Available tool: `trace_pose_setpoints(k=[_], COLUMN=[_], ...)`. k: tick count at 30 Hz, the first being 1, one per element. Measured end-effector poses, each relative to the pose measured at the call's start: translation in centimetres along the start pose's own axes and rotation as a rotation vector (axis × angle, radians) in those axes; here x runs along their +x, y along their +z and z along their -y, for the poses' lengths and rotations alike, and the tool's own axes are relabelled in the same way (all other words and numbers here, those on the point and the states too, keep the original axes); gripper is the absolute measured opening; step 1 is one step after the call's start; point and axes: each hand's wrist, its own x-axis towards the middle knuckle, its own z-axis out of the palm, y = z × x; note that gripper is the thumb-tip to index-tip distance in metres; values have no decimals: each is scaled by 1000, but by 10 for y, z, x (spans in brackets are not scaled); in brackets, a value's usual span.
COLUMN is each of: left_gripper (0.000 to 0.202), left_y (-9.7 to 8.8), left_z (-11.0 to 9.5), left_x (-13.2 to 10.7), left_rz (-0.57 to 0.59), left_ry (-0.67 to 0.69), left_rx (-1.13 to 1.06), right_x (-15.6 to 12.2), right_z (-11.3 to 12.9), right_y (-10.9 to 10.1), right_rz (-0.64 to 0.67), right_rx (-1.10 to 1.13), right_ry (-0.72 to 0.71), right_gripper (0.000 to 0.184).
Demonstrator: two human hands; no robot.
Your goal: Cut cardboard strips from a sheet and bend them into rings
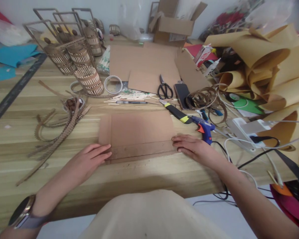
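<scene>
A brown cardboard sheet [139,131] lies flat on the wooden table [144,176], with a narrow strip [142,151] along its near edge. My left hand [88,159] rests flat at the sheet's left near corner, fingers stretched out and touching the strip. My right hand [195,147] lies flat at the right near corner, fingertips on the strip's end. Neither hand grips anything. A watch [22,212] is on my left wrist.
A blue glue gun [204,127] and a yellow-black utility knife [175,113] lie just right of the sheet. Scissors [164,89], a phone [181,95], wooden sticks [132,97], woven cardboard baskets [79,56], corrugated strips [62,132], a power strip [246,131] and rolled brown paper [269,66] surround it.
</scene>
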Motion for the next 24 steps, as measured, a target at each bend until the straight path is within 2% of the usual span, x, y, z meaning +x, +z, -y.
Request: trace_pose_setpoints(k=[13,24], left_gripper=[33,32], left_y=[-6,-5], left_z=[-10,-14], left_x=[8,9], left_rz=[24,39], left_ry=[-30,-8], left_rx=[-4,113], right_x=[2,2], right_z=[-2,-3], right_y=[-2,-2], right_rz=[38,57], right_rx=[18,-33], right_ry=[13,32], right_gripper=[25,27])
